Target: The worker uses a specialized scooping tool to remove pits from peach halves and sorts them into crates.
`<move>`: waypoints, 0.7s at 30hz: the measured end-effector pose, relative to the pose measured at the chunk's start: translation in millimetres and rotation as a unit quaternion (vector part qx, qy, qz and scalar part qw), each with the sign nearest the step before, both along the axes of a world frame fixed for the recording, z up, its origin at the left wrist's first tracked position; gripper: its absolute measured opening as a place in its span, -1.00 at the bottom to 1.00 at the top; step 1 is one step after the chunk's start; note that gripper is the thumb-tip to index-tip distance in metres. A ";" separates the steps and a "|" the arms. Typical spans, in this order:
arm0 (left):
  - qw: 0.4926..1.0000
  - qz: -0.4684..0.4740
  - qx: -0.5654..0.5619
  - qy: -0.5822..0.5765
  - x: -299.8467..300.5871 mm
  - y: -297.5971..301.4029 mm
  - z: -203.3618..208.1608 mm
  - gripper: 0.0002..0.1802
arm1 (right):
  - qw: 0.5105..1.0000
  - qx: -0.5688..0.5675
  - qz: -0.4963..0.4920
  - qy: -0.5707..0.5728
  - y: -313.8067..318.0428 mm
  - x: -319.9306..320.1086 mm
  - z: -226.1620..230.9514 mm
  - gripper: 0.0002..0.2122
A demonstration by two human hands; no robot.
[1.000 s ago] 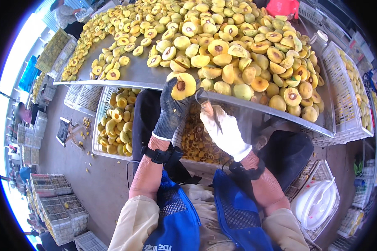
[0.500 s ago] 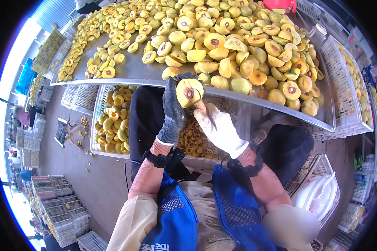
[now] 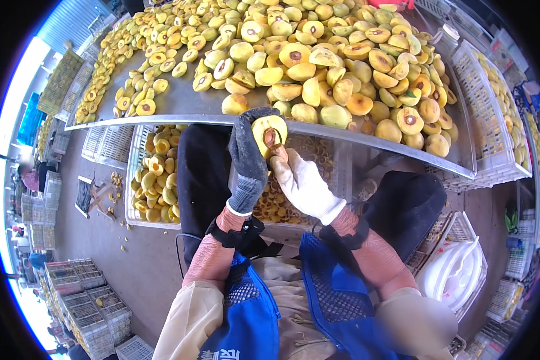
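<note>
My left hand (image 3: 248,159), in a dark grey glove, is closed around a yellow peach half (image 3: 261,128), its cut face toward me and its brown pit at the centre. In a white glove, my right hand (image 3: 306,187) grips the brown handle of a pitting knife (image 3: 278,153). The thin curved blade sits in the flesh around the pit. Both hands are at the near edge of a metal table (image 3: 189,99) heaped with peach halves (image 3: 342,66). Beneath them, a crate holds brown and yellow scraps (image 3: 282,201).
Left of my knees stands a white crate (image 3: 132,180) of hollowed peach halves. A tall crate (image 3: 483,114) of fruit is at the table's right end. A white lidded bucket (image 3: 453,273) is at my right. A folding stool (image 3: 93,198) and stacked crates (image 3: 84,306) stand to the left.
The blade has turned around the pit, which now stands out more from the flesh. The peach half has tilted slightly. The whole view has shifted a little.
</note>
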State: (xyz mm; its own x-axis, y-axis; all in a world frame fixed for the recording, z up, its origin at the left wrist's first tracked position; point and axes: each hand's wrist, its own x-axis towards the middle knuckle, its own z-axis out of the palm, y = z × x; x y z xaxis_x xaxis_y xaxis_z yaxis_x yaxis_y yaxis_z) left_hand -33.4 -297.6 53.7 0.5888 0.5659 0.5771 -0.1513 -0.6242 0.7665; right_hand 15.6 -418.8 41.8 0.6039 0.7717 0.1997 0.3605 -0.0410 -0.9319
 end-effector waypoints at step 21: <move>0.992 0.056 -0.102 -0.040 -11.0 -6.3 1.4 -0.67 | 0.866 0.021 0.195 0.461 -15.6 -16.2 16.3 -0.58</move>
State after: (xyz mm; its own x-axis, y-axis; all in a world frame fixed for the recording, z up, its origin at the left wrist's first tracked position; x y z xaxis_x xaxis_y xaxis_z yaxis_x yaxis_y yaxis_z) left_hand -44.4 -304.0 55.1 0.4717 0.7356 0.4863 -0.1554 -0.4735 0.8670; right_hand -0.6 -434.4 58.1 0.2167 0.9566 -0.1950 -0.5577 -0.0426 -0.8289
